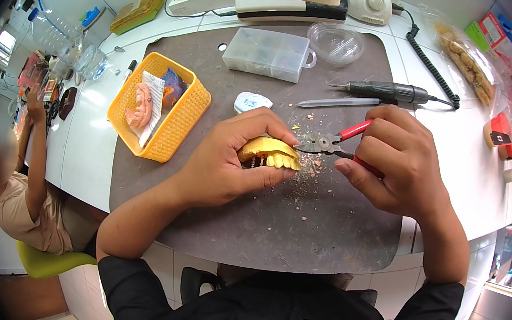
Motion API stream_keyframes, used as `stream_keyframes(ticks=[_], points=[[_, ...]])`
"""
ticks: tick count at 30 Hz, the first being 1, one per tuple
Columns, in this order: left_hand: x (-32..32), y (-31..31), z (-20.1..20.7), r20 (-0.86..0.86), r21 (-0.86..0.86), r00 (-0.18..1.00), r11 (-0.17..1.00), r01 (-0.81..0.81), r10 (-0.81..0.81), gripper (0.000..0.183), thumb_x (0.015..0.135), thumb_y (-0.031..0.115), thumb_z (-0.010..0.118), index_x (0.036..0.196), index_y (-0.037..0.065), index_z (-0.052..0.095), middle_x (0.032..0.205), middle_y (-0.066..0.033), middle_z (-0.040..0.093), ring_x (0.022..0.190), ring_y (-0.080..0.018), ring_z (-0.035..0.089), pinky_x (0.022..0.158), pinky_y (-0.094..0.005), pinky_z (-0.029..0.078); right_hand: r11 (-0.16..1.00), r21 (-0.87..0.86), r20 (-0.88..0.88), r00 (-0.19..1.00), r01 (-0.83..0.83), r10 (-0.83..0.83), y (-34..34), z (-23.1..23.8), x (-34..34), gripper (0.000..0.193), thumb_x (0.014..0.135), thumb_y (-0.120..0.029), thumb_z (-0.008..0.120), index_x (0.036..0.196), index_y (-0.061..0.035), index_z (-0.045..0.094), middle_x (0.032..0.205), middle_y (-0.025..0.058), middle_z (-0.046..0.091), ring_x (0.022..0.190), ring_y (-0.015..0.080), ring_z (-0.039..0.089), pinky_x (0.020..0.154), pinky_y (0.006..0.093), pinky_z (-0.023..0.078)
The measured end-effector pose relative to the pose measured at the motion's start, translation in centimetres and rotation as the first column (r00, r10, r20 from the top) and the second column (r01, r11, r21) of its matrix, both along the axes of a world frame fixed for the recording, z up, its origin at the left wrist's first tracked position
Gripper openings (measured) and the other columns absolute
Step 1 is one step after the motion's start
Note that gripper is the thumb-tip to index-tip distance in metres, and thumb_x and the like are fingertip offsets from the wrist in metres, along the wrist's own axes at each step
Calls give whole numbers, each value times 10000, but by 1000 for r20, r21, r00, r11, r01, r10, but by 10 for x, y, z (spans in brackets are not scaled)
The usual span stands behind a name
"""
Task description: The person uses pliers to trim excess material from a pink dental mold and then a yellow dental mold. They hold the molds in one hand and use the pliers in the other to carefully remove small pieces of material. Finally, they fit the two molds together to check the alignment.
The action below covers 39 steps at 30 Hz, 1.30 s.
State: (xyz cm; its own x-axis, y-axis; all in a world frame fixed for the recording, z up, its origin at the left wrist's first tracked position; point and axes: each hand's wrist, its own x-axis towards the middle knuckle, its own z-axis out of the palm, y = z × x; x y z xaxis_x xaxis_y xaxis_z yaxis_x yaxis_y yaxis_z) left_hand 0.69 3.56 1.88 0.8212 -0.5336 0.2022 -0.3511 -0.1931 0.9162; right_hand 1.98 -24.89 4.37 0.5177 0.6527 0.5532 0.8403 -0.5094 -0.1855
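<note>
Head view has our left hand (225, 150) clasping the cast (272, 147) and our right hand (396, 157) gripping pliers (324, 143), apparently nipping its edge, which we judge calls next for a light squeeze.

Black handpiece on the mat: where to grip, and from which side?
Likely the thick middle of the black handpiece, from above: it lies lengthwise, slim tip pointing left, coiled cord leading off its right end, and a grey pen-like tool close along its near side.
</note>
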Motion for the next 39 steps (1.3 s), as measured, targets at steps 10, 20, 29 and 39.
stream_keyframes(ticks=[10,20,29,39], points=[[3,0,-5,67,-22,998,1000,6,-4,324,834,95,802,1119,24,665,1088,-80,640,992,-164,630,891,-293,483,1000,-17,-36,999,5,-6,1,2,-4,279,788,-223,834,707,-98,599,668,36,542,655,242,576,575,384,470],[3,0,-5,-25,-78,999,997,20,-22,389,799,-4,790,1143,71,624,1193,-79,564,1118,-150,554,975,-292,444,1000,-7,-38,999,24,-24,-1,0,-4,370,750,-230,855,667,-92,521,669,59,494,693,272,571,566,387,438],[10,12,2,-123,-135,968,970,202,-219,303,808,-53,643,1093,45,669,1125,-65,607,1028,-115,601,890,-248,469,998,-4,152,986,-66,66,1,2,-1,378,731,-267,868,666,-100,536,732,66,553,885,328,662,692,420,518],[-1,-5,0,-31,-139,998,988,-62,58,354,866,-44,748,1138,83,560,1214,-94,651,1119,-147,626,987,-294,495,991,-33,-148,980,133,-136,0,4,-10,264,810,-204,794,725,-72,581,748,74,525,739,284,575,627,404,458]])
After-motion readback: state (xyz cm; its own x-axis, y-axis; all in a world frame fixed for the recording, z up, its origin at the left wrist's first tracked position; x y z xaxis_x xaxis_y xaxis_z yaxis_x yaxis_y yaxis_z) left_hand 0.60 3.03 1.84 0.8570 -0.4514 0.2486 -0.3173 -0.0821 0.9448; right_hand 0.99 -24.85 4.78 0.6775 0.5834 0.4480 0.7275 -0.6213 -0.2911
